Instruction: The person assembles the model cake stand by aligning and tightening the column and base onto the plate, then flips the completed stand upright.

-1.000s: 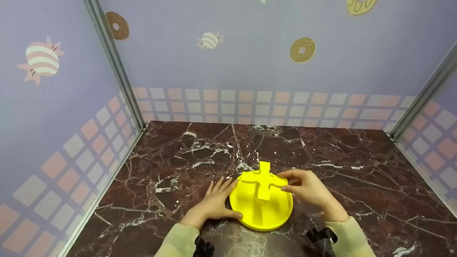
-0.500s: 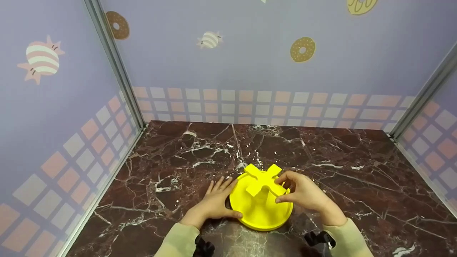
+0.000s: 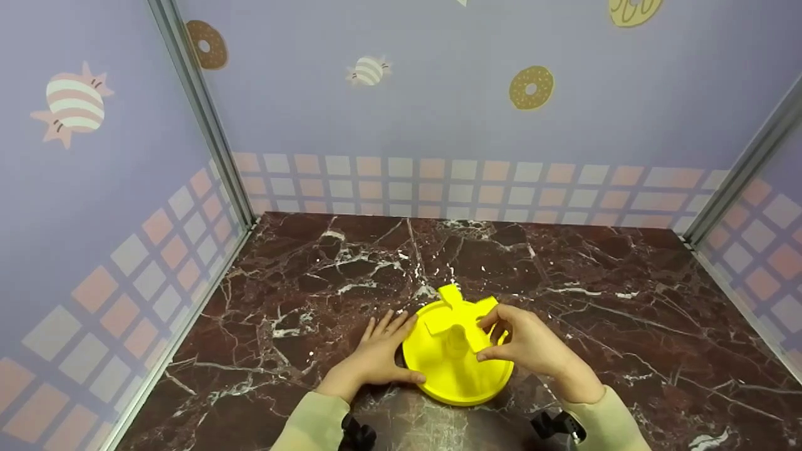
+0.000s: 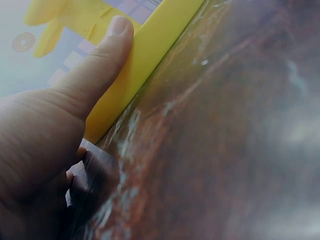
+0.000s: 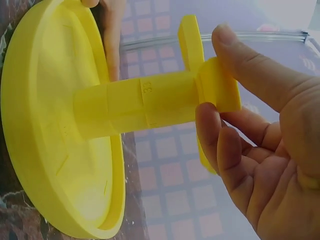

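A yellow round base with a raised rim lies on the table. From its middle rises a ribbed yellow post with small raised marks, topped by a yellow cross-shaped handle. My right hand pinches one arm of the handle between thumb and fingertips, as the right wrist view shows. My left hand rests against the left side of the base, fingers spread on the table beside it. In the left wrist view its thumb lies over the rim.
The dark red marbled tabletop spreads around the base, with small white specks beyond it. Printed lilac panels close off the back and both sides, joined by grey metal corner posts.
The cross-shaped handle has turned clockwise, seen from above. My right hand has moved slightly left and toward me while holding it. My left hand and the base have stayed put.
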